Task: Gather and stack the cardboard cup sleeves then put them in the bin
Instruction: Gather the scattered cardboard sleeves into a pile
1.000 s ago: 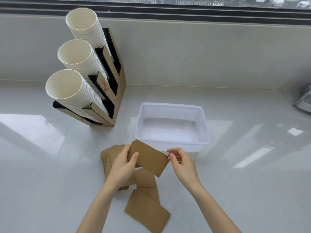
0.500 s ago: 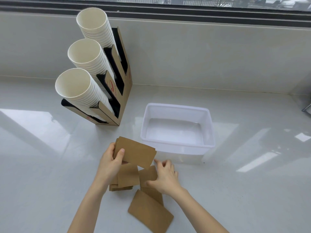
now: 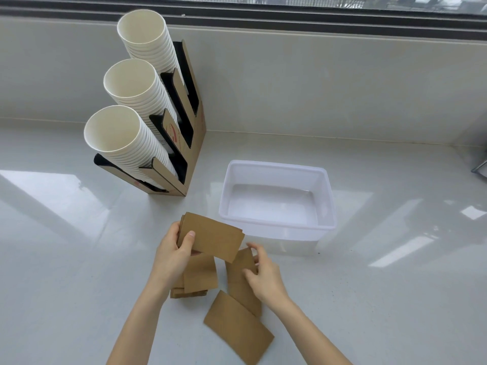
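Here the left hand point(image 3: 171, 255) pinches a small stack point(image 3: 210, 237) of sleeves, thumb on top, raised off the counter point(image 3: 66, 259), presumably so that further sleeves can be added. The right hand point(image 3: 264, 276), fingers curled, closes on the edge of a sleeve point(image 3: 241, 279) lying flat; whether it is gripped yet cannot be told. Other sleeves lie beneath the left hand point(image 3: 199, 276) and nearest the viewer point(image 3: 237, 329). The bin point(image 3: 276, 169), just beyond, holds none.
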